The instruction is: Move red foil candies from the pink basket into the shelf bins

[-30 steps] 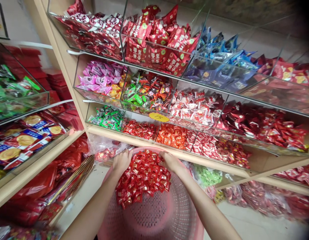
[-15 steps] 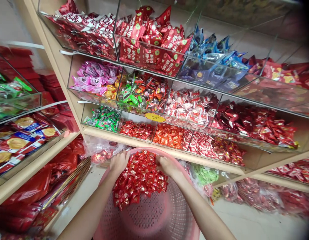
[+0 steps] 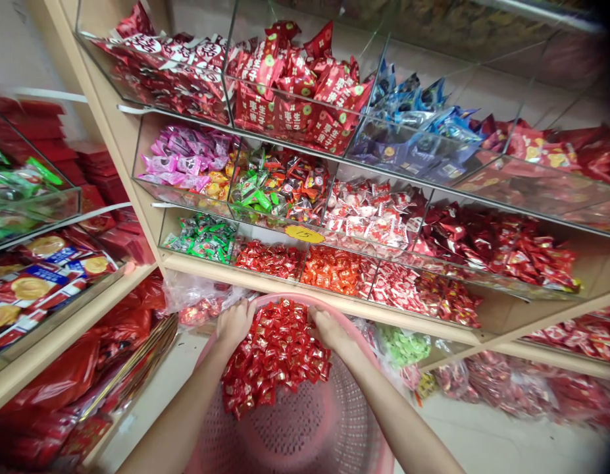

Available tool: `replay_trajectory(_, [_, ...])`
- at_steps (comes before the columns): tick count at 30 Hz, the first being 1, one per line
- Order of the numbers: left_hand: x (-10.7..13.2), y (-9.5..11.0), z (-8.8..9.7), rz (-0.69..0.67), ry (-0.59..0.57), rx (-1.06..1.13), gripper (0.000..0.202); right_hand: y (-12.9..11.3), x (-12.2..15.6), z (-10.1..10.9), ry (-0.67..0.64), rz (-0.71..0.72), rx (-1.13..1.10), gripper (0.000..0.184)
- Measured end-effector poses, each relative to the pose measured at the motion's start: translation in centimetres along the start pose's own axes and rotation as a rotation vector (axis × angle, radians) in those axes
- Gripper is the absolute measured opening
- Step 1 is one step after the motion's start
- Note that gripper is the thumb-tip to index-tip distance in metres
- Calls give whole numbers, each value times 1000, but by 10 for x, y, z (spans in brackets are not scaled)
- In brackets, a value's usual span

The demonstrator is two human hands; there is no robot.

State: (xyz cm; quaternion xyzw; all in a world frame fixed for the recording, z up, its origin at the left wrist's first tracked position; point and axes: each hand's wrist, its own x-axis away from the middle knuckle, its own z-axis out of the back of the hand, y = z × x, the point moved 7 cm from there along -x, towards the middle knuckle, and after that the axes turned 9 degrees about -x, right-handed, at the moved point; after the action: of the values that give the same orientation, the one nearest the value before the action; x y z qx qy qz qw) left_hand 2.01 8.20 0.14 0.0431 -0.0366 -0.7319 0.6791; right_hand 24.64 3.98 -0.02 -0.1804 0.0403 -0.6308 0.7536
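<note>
A round pink perforated basket [image 3: 305, 434] is held up in front of me, below the lowest shelf. A heap of small red wrapped candies [image 3: 278, 352] lies in its far half. My left hand [image 3: 234, 324] curls around the left side of the heap by the basket's far rim. My right hand [image 3: 327, 327] cups the right side of the heap, fingers bent into the candies. Just above is the shelf compartment of similar red candies [image 3: 270, 257].
Clear-fronted shelf bins hold green candies [image 3: 202, 237], orange candies [image 3: 337, 268], pink packets [image 3: 186, 158] and blue packets [image 3: 423, 112]. A yellow price tag [image 3: 303, 234] reads 15. Another shelf unit [image 3: 43, 276] stands on the left. Bagged sweets [image 3: 408, 345] lie under the shelf.
The view has shifted slightly; both hands stay on either side of the candy heap and have drawn a little closer to the basket's far rim.
</note>
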Motion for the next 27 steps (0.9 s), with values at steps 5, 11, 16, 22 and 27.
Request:
replay_trajectory(5, [0,-2,-1,2,-5,-6,59,-7,5,17,40,-40,37,27])
replay_trajectory(11, [-1,-4,-4,1,7,14,57,-48,-13,74,149,22,126,20])
replay_trajectory(16, [0,-5,-4,10,32,7,54,-86,-75,93,176,154,222,19])
replay_trajectory(22, [2,-6,-6,8,29,27,54,-81,-142,89,218,-58,290,35])
replay_trajectory(27, [2,-8,-6,14,27,42,54,-69,-156,76,252,-180,284,37])
